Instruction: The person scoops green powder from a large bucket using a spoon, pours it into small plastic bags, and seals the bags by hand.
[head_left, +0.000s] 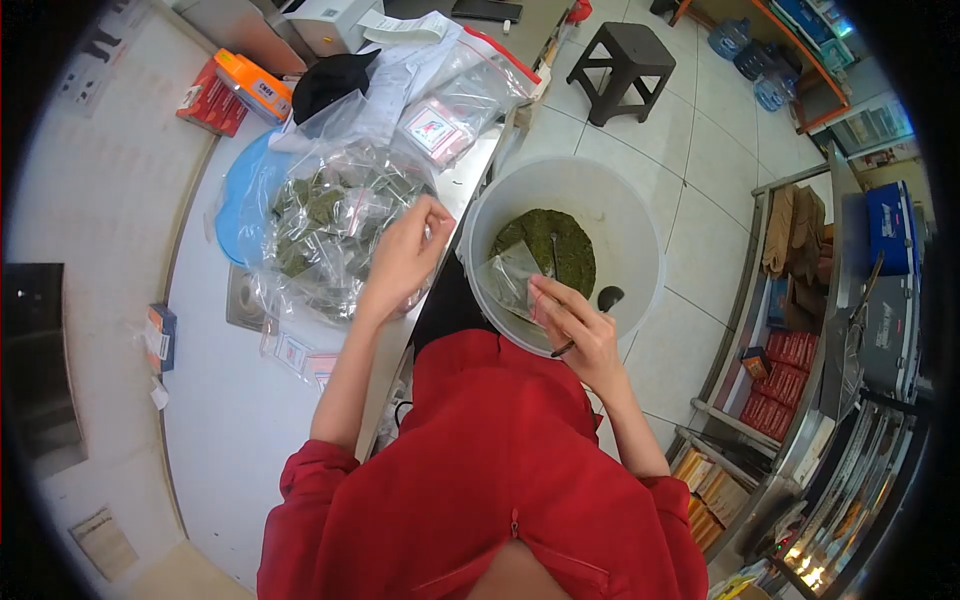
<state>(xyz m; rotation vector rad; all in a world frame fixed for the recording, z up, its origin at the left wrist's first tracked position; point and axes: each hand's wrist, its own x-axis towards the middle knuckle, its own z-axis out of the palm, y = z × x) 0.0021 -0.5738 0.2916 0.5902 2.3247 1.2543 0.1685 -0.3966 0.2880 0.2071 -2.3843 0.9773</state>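
Note:
My right hand [582, 328] is closed on a small clear zip bag [512, 278], held over the white bucket [645, 225]. A spoon with a dark round bowl [610, 297] also passes through this hand, its handle end showing below the fingers. Green crushed or powdered material [568, 238] covers part of the bucket's bottom. My left hand [408, 252] has its fingers curled together at the right side of a large clear plastic bag [300, 275]. Inside that bag lie many small packets filled with green material. Whether the left fingers pinch anything is hidden.
A blue lid or basin [243, 195] sits behind the large bag on the white counter [215, 430]. Zip bags with a printed label [435, 130], papers and an orange box [252, 87] lie at its far end. A dark stool [622, 65] and shelving [735, 330] stand on the right.

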